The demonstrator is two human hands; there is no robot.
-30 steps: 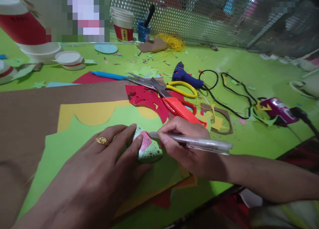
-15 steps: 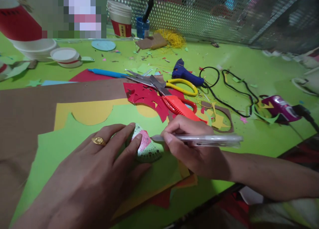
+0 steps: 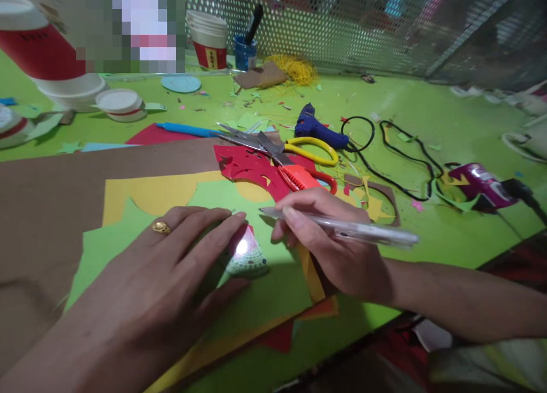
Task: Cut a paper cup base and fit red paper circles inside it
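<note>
Firstly, at the far left stands a red and white cup [image 3: 47, 54] on the desk [image 3: 427, 239], and near its foot there is a small tub [image 3: 121, 104]. Below them a brown sheet [image 3: 34, 211] is spread. Next comes the left hand [image 3: 158, 287], which wears a ring [image 3: 161, 228]. Its fingers are stretched, with narrow gaps, and cover part of the protractor [image 3: 249, 260]; whether they grip it or only press, I cannot tell. The protractor lies on the green sheet [image 3: 277, 290], between this hand and the other. Beyond it, the scissors [image 3: 273, 148] rest by red scraps [image 3: 252, 168]. The right hand [image 3: 337, 262] holds the clear pen [image 3: 367, 232] in closed fingers, its tip pointing left, over the green sheet. Behind this hand lies a glue gun [image 3: 322, 132], and its black cable [image 3: 421, 148] curls to the right.
</note>
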